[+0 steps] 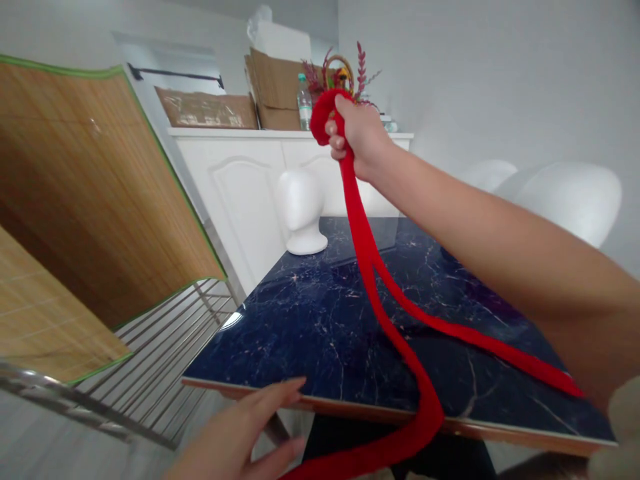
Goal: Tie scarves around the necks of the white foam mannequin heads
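Note:
My right hand [357, 133] is raised in front of me, its fingers closed round the top of a red scarf [360, 233]. A rounded, bunched part of the scarf sits above and left of the fist. Two long tails hang down from it: one lies to the right across the dark table, the other drops over the near edge toward the bottom of the view. Low at the left, my left hand [235, 433] is partly cut off and slightly blurred, with thumb and fingers apart beside the lower tail. A white foam head [301, 213] stands on the far left of the table.
The blue marbled table [300, 327] has a brown edge. A metal rack [160, 353] with bamboo mats [110, 187] stands at left. Behind, a white cabinet [245, 180] carries cardboard boxes [275, 87], a bottle [304, 103] and red decorative sprigs [361, 70]. White chairs [565, 197] are at right.

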`<state>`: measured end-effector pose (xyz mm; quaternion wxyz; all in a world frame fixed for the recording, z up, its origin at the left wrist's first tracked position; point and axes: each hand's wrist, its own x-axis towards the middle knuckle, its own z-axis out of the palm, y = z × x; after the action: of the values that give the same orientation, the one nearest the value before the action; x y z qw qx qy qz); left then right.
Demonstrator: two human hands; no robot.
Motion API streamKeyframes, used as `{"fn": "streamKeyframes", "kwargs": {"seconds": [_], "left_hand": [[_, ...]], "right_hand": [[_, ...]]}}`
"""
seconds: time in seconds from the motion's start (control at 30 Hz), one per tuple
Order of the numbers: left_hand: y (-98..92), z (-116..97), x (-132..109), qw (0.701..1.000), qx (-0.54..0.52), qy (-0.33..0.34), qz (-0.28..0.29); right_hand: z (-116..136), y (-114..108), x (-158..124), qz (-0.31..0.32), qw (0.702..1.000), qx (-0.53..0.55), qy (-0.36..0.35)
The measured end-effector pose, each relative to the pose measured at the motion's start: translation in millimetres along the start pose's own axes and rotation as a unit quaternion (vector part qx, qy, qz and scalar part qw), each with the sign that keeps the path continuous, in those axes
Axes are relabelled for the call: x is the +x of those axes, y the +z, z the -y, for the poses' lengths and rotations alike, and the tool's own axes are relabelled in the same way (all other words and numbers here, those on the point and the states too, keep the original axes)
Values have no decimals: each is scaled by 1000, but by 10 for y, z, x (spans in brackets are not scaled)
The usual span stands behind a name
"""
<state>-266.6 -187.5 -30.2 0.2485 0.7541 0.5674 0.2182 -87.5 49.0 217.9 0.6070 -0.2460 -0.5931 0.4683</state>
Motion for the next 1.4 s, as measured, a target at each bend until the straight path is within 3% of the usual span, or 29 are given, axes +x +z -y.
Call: {"fn": "streamKeyframes", "kwargs": {"seconds": [0.1, 0.2, 0.37, 0.47, 0.53, 0.6, 0.7, 0.77, 0.87, 0.93, 1.13, 1.23, 1.33, 1.4], "left_hand": [[-22, -381, 369, 985, -115, 19, -126], [-32, -670, 766, 934, -234, 93, -252], [-219, -701, 1067, 879, -359, 111, -293], [-457, -586, 1082, 816, -470, 135, -309], [-669, -530, 1099, 766, -546, 166, -296], [-899, -513, 1136, 734, -595, 201, -258], [-1177, -569, 1205, 738, -606, 242, -172], [-1263, -640, 1235, 752, -602, 247, -108], [-1246, -744, 1224, 755, -612, 233, -31], [-1188, -787, 1177, 739, -637, 220, -3], [-1121, -762, 934, 692, -693, 198, 21], [-1185, -668, 763, 709, -688, 154, 20], [-1284, -537, 574, 732, -670, 123, -3], [-1349, -464, 461, 741, -661, 113, -19]], "right_hand": [[339, 319, -11, 1, 1000, 5, -13], [525, 562, -24, 2, 999, 12, -33], [612, 676, -19, -20, 997, 12, -67], [596, 638, -42, -39, 997, 12, -72], [573, 633, -86, -45, 997, 7, -60], [541, 668, -151, -47, 998, -5, -43], [479, 783, -270, -29, 999, -23, -18], [425, 867, -343, -3, 1000, -24, -10], [327, 939, -425, 32, 999, -3, -7], [250, 933, -460, 43, 999, 16, -2], [-17, 694, -523, 70, 979, 158, 104], [-140, 475, -543, 81, 970, 178, 143], [-250, 192, -579, 110, 968, 189, 126], [-313, -6, -628, 145, 970, 144, 134]]}}
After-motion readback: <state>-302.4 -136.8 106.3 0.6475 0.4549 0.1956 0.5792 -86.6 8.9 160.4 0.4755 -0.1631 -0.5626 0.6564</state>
